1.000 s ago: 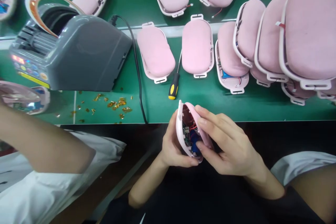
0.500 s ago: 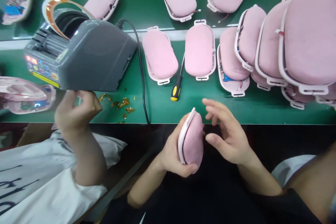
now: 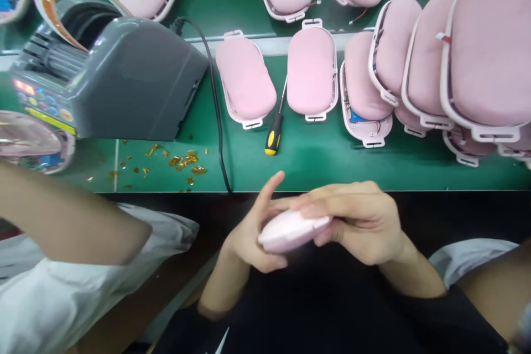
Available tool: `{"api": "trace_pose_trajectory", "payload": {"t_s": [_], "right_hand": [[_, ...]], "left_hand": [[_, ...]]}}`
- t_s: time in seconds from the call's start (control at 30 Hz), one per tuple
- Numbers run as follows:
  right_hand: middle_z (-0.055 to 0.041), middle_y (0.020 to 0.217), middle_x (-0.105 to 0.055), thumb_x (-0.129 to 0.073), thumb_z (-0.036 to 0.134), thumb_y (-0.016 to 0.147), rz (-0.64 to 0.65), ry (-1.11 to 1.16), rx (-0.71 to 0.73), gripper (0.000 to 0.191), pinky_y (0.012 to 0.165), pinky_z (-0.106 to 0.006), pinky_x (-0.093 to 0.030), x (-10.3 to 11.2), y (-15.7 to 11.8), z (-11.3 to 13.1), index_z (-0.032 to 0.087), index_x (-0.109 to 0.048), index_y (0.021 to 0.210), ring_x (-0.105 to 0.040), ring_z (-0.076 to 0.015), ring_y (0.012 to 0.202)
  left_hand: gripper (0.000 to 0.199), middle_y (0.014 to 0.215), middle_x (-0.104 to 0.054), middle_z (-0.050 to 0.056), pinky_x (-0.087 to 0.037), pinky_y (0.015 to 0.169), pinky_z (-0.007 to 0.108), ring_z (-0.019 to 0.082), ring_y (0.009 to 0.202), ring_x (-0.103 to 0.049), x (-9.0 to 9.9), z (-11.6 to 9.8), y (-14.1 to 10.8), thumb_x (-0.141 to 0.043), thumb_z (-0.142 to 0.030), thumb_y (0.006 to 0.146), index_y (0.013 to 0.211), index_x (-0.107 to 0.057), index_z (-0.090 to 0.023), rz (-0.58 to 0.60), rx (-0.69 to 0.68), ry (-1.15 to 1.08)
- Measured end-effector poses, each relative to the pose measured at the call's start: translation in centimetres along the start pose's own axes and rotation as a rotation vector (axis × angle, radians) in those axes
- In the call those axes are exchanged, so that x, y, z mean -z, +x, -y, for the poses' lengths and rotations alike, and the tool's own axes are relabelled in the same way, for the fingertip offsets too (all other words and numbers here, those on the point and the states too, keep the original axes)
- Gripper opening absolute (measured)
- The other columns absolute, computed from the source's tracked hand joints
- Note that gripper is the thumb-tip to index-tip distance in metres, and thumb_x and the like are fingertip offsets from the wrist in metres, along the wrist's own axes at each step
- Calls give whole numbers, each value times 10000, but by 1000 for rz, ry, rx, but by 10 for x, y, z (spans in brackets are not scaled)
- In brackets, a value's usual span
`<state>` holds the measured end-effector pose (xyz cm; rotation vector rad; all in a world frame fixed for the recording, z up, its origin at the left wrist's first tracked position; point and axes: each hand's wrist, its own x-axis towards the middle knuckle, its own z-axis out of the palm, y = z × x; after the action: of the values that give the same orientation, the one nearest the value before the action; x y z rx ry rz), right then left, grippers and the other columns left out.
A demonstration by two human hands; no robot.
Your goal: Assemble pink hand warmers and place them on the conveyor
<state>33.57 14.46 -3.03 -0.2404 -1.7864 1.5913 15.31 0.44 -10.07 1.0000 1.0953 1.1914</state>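
Between my hands, just below the front edge of the bench, is a pink padded case (image 3: pixel 292 232) with a pale rim, tilted so that its narrow side faces me. My right hand (image 3: pixel 365 224) pinches its right end, fingers over the top and thumb beneath. Around its left end is my left hand (image 3: pixel 249 238), thumb under the case and one finger sticking up free. On the bench beyond lie a black and yellow screwdriver (image 3: pixel 274 135) and two similar pink cases, one on the left (image 3: pixel 246 80) and one on the right (image 3: pixel 313 72).
A grey tape dispenser (image 3: pixel 136 77) with a black cable (image 3: pixel 215 121) stands at the left, amber tape scraps (image 3: pixel 185 160) in front. Stacked pink cases (image 3: pixel 489 44) fill the right side. A co-worker's arm (image 3: pixel 70 215) reaches in from the left.
The pink case has turned from upright to nearly flat. My right hand has closed on its right end. The co-worker's arm has moved left, and the view has shifted slightly.
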Motion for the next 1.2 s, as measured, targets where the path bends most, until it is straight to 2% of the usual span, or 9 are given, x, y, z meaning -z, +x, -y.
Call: {"api": "trace_pose_trajectory", "payload": {"t_s": [0.17,0.27,0.37,0.47,0.53,0.63,0.93,1.03,1.2], "right_hand": [[-134,1297,-777,-779,195,969,-7,-286,185,377,1127,-378,-604,7,8,6,137,-701,1333,-721,-237,1278],[-145,1405,-721,-784,397,974,-19,-344,20,550,1141,-413,-593,11,-7,-4,171,-632,1452,-690,-264,1327],[-100,1298,-779,-756,275,995,-76,-391,-17,477,1043,-383,-649,19,-23,-14,226,-642,1456,-763,-241,1189],[-117,1278,-785,-776,132,946,-134,-639,126,484,1040,-444,-651,29,-27,-23,207,-676,1414,-749,-281,1217],[-130,1259,-790,-779,87,927,-99,-762,182,471,1046,-465,-647,33,-23,-29,179,-689,1380,-740,-293,1233],[-134,1249,-791,-768,92,941,-79,-732,165,432,1052,-473,-649,34,-20,-37,168,-689,1359,-744,-282,1224],[-73,1151,-826,-755,93,949,-304,-606,176,430,925,-428,-680,23,-23,-51,262,-728,1344,-794,-260,1096],[-97,1305,-768,-781,205,963,-192,-607,137,558,994,-452,-662,32,-24,-51,291,-616,1490,-754,-271,1197],[6,1763,-268,-883,183,858,-75,-1125,198,723,1223,-572,-498,47,-34,-43,463,-601,1462,-319,-358,1610]], "left_hand": [[530,1217,-818,43,-691,846,297,231,985,-820,-9,-22,12,-898,-284,866,1360,-706,-286,-363,-411,257],[441,1198,-821,-34,-709,925,374,219,1046,-818,-15,-10,19,-755,-446,990,1405,-608,-405,-449,-463,159],[360,1269,-797,-36,-678,1031,461,240,1182,-779,-12,-5,19,-726,-428,1011,1355,-622,-402,-490,-508,158],[676,1427,-721,17,-551,1202,526,287,1384,-661,-5,-19,20,-907,-440,847,1436,-590,-349,-603,-745,615],[817,1399,-735,64,-464,1266,554,315,1400,-642,-3,-35,28,-973,-414,766,1471,-581,-289,-492,-780,1065],[424,1182,-818,95,-562,1137,456,269,1149,-772,-5,-50,47,-875,-289,892,1265,-710,-175,-270,-670,1290],[166,964,-851,53,-621,892,353,213,884,-817,-16,-34,65,-811,-182,923,1080,-772,-147,-473,-872,1268],[169,985,-853,50,-633,854,329,215,876,-816,-9,-47,70,-816,-213,918,1079,-778,-179,-404,-788,1221],[207,859,-844,8,-542,554,254,172,679,-768,11,-82,94,-693,-361,1012,973,-833,-214,-305,-113,849]]}}
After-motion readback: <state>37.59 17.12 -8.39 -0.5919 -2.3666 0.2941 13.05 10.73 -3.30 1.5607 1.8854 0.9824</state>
